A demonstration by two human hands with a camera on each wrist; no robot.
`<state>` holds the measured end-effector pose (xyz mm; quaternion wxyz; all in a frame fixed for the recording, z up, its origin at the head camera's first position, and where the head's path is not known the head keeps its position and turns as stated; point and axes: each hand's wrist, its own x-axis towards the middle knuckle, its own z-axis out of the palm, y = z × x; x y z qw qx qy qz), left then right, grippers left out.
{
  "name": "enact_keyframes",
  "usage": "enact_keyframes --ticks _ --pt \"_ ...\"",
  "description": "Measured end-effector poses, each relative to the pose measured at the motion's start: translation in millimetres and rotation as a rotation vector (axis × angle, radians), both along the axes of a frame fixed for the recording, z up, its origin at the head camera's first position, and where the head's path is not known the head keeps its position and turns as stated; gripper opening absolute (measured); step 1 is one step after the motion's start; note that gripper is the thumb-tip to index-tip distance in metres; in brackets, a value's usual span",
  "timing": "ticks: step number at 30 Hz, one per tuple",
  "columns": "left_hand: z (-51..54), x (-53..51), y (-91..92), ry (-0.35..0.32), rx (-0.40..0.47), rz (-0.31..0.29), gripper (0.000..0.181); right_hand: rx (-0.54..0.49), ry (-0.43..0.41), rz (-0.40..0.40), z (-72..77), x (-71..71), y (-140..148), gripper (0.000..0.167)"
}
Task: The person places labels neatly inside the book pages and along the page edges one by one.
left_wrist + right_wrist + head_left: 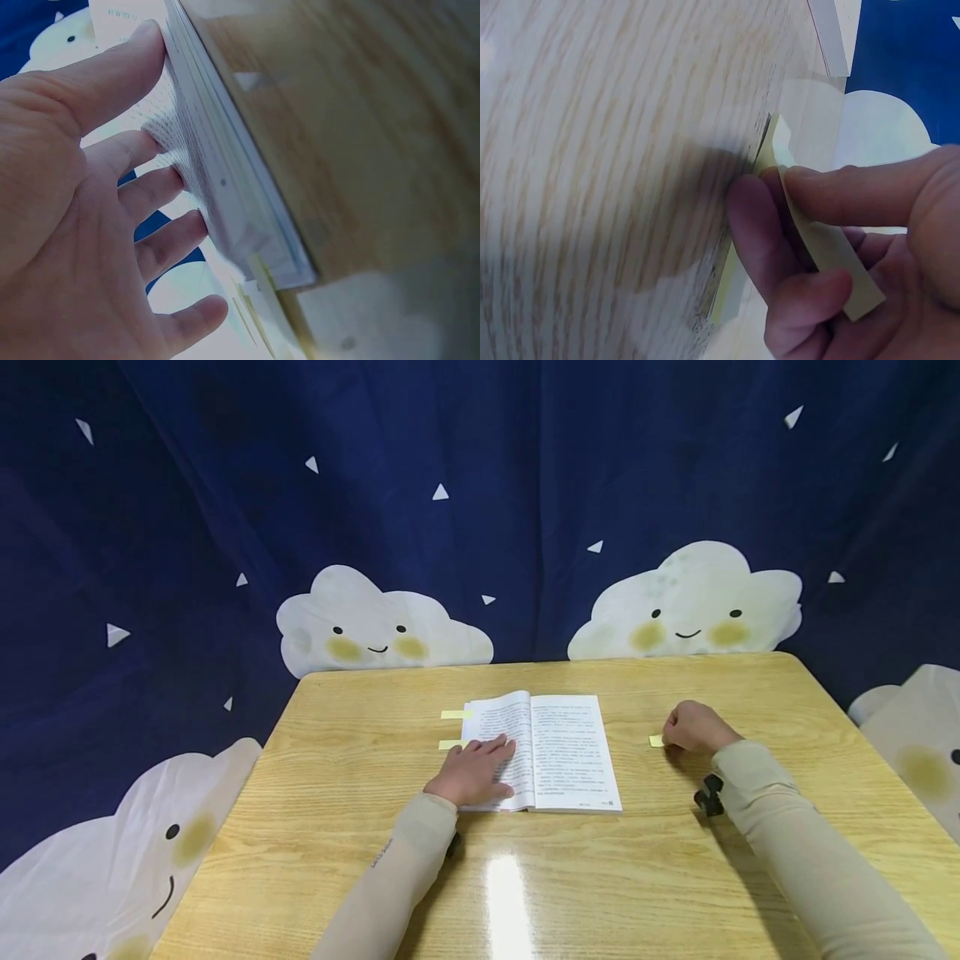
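An open book [573,752] lies on the table, its pages covered in printed text. My left hand [472,771] rests on the left page with spread fingers; in the left wrist view its fingertips [187,225] touch the paper near the page edge. Two yellow sticky strips [456,715] stick out from the book's left side. Off to the right, my right hand [697,727] pinches a yellow sticky note strip [832,259] between thumb and finger. Beneath those fingers, a pad of yellow sticky notes [731,289] lies on the table, partly hidden by the hand.
The wooden table [337,877] carries the book and the pad. A dark blue curtain [525,510] with white smiling clouds hangs behind the table's far edge. A dark wrist device [708,795] sits under the right sleeve.
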<state>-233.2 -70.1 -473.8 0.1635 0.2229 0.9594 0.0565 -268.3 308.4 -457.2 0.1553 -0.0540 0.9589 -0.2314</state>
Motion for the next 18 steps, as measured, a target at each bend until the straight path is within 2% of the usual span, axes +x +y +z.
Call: enact_keyframes --ticks 18 --pt "1.4 1.0 -0.6 0.003 0.011 -0.004 0.075 -0.016 -0.023 0.003 2.0 0.7 0.0 0.020"
